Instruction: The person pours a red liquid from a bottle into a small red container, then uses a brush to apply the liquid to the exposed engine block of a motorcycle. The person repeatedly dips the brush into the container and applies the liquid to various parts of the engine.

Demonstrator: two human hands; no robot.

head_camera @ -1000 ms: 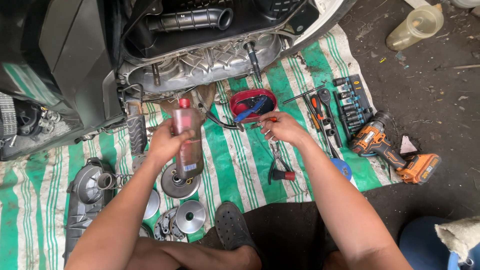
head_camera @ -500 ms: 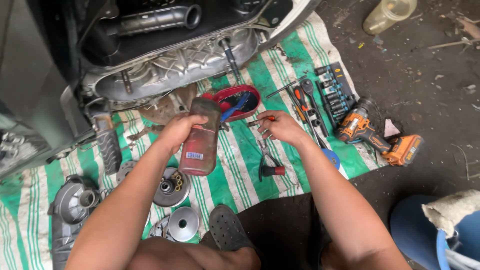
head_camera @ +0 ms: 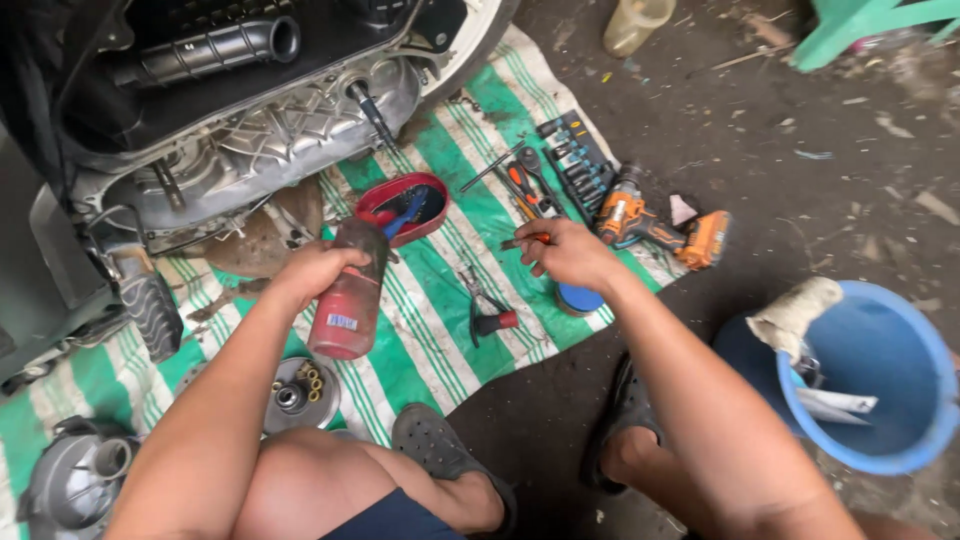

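The left hand point(head_camera: 312, 272) is wrapped tight around a red, grimy bottle point(head_camera: 348, 296), holding it tilted above the green-and-white striped mat point(head_camera: 430, 330), over the round metal pulley part point(head_camera: 297, 392) near the mat's near edge. The right hand point(head_camera: 570, 252) pinches a small orange-handled tool point(head_camera: 527, 241) between its fingers, towards the mat's right edge. Between the hands lie red-handled pliers point(head_camera: 484, 308); behind the bottle sits a red tray point(head_camera: 402, 207). An orange cordless drill point(head_camera: 655, 224) lies at the mat's right corner.
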